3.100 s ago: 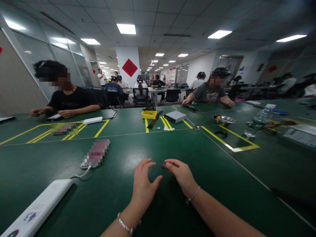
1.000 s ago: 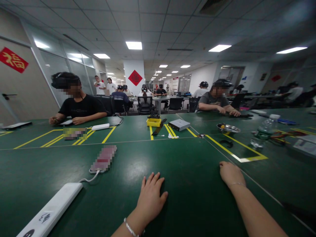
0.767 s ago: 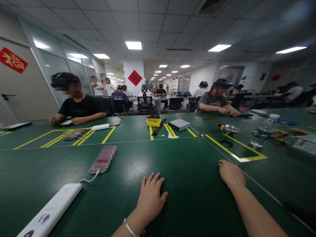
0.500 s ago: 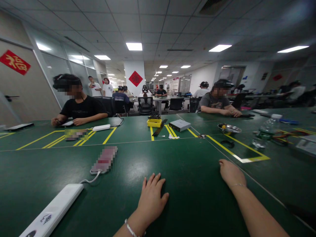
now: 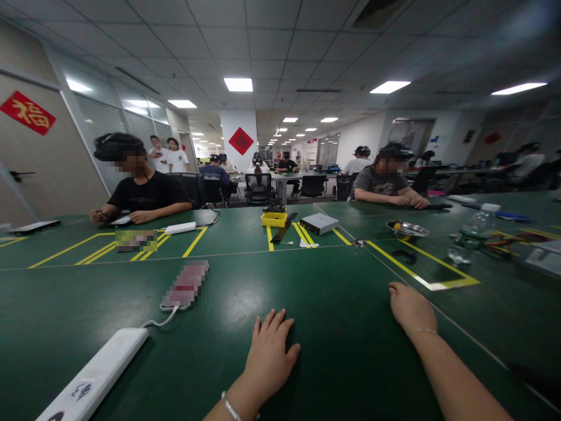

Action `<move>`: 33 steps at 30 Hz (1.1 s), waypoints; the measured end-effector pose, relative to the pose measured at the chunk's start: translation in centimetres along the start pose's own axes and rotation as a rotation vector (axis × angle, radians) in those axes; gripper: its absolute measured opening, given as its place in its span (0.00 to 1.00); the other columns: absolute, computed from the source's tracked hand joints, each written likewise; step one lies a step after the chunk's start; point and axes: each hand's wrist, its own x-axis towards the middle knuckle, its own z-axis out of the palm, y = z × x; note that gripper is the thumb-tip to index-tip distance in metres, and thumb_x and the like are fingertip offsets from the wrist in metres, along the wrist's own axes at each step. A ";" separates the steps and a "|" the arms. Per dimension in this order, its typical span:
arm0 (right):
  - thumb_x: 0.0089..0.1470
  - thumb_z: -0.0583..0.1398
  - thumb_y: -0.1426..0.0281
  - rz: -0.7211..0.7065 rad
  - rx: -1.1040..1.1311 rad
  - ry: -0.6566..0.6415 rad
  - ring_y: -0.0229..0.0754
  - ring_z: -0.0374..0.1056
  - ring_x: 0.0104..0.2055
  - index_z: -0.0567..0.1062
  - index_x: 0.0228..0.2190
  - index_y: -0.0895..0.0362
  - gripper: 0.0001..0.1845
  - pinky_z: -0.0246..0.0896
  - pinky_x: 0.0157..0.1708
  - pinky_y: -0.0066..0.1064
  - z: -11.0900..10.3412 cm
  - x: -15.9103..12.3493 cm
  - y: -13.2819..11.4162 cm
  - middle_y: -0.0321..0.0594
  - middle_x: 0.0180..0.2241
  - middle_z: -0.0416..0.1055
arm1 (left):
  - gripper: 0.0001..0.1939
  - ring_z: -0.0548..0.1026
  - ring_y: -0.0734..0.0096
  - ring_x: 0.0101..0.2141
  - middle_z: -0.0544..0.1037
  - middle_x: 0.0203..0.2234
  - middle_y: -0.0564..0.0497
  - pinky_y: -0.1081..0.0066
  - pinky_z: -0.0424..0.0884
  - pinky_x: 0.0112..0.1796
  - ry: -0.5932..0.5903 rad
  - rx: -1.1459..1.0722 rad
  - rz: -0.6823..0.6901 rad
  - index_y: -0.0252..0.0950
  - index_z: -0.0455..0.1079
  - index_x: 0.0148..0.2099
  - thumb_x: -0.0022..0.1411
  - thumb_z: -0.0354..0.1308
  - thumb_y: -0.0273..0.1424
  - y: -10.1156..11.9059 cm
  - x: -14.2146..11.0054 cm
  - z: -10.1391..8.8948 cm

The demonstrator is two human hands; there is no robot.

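My left hand (image 5: pixel 270 354) lies palm down on the green table (image 5: pixel 342 327), its fingers stretched out and a little apart, with nothing in it. A beaded bracelet circles that wrist. To the right, my right hand (image 5: pixel 412 307) rests on its side on the same tabletop. Its fingers are curled in, mostly hidden behind the back of the hand, and no object shows in it. Left of my left hand are a phone (image 5: pixel 186 285) with a white cable plugged in and a white power strip (image 5: pixel 94 371).
Beyond my hands are a yellow tray (image 5: pixel 274 220), a grey box (image 5: pixel 319 223), a metal bowl (image 5: pixel 407 230) and a plastic bottle (image 5: pixel 471 234). Yellow tape (image 5: pixel 453 285) marks areas. Two people (image 5: pixel 146 193) (image 5: pixel 385 181) sit across the table.
My hands and the things on the table have stayed in place. In the background, the two standing people have shifted left.
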 end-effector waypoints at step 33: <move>0.50 0.45 0.71 0.130 -0.055 -0.138 0.59 0.63 0.45 0.71 0.43 0.61 0.23 0.59 0.36 0.47 0.6 -0.7 0.7 0.58 0.46 0.65 | 0.09 0.74 0.68 0.33 0.78 0.29 0.50 0.71 0.65 0.36 0.101 -0.779 -0.147 0.37 0.65 0.32 0.56 0.48 0.36 0.0 1.1 -0.1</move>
